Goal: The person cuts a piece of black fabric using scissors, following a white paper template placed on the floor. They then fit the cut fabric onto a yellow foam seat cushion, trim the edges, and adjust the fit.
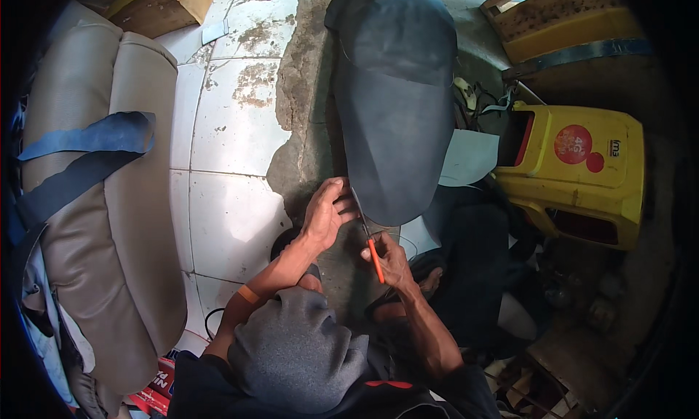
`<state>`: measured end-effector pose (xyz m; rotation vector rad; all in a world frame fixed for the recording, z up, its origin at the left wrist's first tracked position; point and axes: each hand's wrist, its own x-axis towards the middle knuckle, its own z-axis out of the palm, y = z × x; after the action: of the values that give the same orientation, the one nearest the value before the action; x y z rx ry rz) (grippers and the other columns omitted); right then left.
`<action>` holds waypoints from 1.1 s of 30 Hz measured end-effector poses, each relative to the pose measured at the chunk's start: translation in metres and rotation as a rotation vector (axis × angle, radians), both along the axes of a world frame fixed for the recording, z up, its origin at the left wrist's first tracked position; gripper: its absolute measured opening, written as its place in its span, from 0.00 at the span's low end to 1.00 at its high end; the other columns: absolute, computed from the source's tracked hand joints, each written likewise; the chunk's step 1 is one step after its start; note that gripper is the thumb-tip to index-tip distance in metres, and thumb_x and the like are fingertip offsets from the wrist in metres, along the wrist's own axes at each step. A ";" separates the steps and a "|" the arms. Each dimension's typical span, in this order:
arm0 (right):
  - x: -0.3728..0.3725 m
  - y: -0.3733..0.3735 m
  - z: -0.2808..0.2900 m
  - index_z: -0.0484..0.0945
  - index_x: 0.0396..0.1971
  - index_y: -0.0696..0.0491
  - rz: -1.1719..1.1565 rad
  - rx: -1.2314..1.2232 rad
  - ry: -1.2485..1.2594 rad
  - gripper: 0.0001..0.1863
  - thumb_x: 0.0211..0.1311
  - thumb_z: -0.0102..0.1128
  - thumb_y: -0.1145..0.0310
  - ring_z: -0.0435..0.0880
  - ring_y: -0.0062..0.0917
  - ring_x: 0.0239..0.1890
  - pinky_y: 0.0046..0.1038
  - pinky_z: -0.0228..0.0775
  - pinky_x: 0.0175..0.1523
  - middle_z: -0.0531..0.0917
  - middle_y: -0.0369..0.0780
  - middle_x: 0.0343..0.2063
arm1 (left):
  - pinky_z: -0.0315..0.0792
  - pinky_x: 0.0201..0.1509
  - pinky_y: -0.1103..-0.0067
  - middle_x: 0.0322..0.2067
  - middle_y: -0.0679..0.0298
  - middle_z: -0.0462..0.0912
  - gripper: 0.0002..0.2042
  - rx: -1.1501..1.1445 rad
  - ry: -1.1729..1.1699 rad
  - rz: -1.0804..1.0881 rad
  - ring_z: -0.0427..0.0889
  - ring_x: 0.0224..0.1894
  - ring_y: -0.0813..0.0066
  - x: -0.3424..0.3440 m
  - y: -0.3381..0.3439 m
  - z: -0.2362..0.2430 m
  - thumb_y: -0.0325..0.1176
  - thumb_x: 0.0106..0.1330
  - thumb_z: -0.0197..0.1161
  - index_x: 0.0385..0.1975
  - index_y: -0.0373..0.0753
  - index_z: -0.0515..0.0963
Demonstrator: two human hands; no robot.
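A long dark motorcycle seat (399,120) lies in front of me, its rounded near end pointing toward me. My left hand (326,214) is at the left edge of that near end, its fingers apart and partly curled beside the dark covering. In my right hand (393,261) is an orange-handled tool (376,260) with a slim metal blade, gripped below the seat's tip. The blade points up and left along the seat's edge, close to my left fingertips. Whether the blade touches the covering, I cannot tell.
A beige padded seat (73,222) stands at the left, with dark blue strips (95,139) draped over it. On the right are a yellow plastic piece (611,153), a pale sheet (470,157) and dark cloth (470,266). Cracked white tiles (240,128) cover the floor at left.
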<state>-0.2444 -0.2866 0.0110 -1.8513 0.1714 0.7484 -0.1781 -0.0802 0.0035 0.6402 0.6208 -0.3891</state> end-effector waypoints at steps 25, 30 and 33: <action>-0.003 0.005 -0.005 0.79 0.43 0.57 -0.053 0.054 0.014 0.26 0.61 0.75 0.49 0.70 0.15 0.25 0.25 0.62 0.28 0.76 0.32 0.25 | 0.77 0.59 0.59 0.53 0.59 0.77 0.15 -0.007 -0.009 0.005 0.80 0.55 0.62 0.000 0.001 0.000 0.43 0.77 0.54 0.55 0.41 0.72; -0.003 0.007 0.004 0.79 0.41 0.57 -0.084 0.007 0.075 0.25 0.62 0.75 0.50 0.71 0.15 0.25 0.25 0.62 0.29 0.76 0.31 0.23 | 0.78 0.57 0.65 0.48 0.62 0.79 0.09 0.005 -0.018 0.019 0.82 0.52 0.66 0.000 -0.001 -0.002 0.35 0.76 0.56 0.51 0.41 0.72; -0.004 0.011 0.009 0.79 0.39 0.57 -0.089 -0.014 0.148 0.24 0.62 0.75 0.51 0.71 0.15 0.25 0.24 0.63 0.29 0.76 0.31 0.22 | 0.78 0.55 0.70 0.44 0.65 0.79 0.08 0.096 -0.015 0.030 0.82 0.49 0.72 -0.004 -0.005 -0.002 0.29 0.75 0.59 0.49 0.40 0.72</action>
<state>-0.2480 -0.2759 0.0198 -1.7890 0.3525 0.8246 -0.1822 -0.0856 0.0013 0.7238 0.6367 -0.3281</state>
